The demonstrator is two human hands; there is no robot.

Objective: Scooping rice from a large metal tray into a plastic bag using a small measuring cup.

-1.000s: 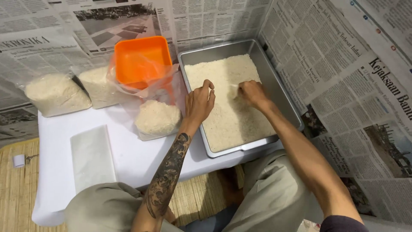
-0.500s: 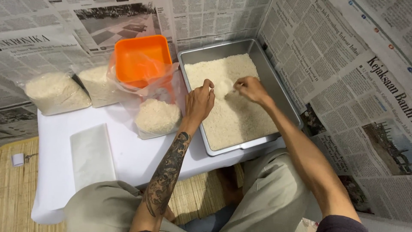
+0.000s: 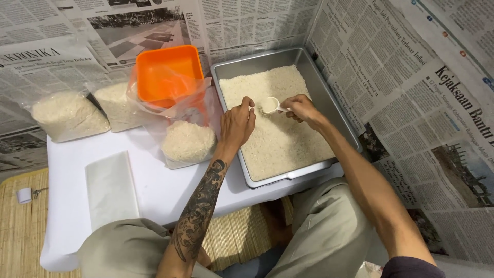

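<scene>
white rice fills a small scoop (image 3: 269, 105) pinched in the right hand (image 3: 301, 108), just above the rice in the steel tray (image 3: 337, 119) at upper centre. the left hand (image 3: 237, 123), fingers loosely curled on nothing, hovers beside it. left of the tray, an open bag (image 3: 186, 139) of rice stands on the white bench (image 3: 154, 190).

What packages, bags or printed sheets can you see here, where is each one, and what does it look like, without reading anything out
Clear plastic bag of rice: far left on the white table, lumpy, whitish.
Second clear bag of rice: right of it, behind the orange tub.
Open clear bag: in front of the tub, rice at its bottom.
Stack of flat plastic bags: near table edge, rectangular, pale.
Newspaper sheets: covering the walls, grey print with photos.
</scene>
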